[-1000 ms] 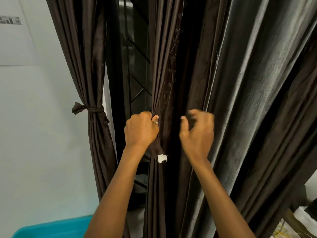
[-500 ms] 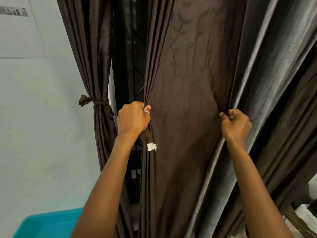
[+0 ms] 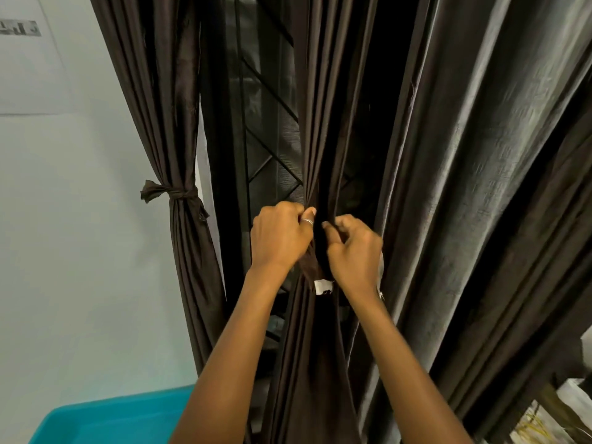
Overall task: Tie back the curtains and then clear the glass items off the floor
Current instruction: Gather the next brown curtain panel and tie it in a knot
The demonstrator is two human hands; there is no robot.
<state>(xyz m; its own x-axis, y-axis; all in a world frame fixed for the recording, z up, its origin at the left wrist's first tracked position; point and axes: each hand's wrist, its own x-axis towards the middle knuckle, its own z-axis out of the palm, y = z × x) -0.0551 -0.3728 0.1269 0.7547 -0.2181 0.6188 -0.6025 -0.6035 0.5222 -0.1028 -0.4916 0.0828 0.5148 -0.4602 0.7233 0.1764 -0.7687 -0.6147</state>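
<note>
Curtain (image 3: 320, 129) gathered by left hand (image 3: 278, 238) and right hand (image 3: 355, 251); teal tub (image 3: 112, 421) nearby.

The light is soft and even on the pale wall (image 3: 80, 251). The dark curtains (image 3: 480, 155) show a grey sheen, and the lower right corner is blurred.

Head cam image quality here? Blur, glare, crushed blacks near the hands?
Head view: left hand gripping the brown curtain is sharp; right hand slightly soft; shadows between them are crushed to black, hiding what the right fingers hold; grey curtain shows sheen and smear toward the right edge.
</note>
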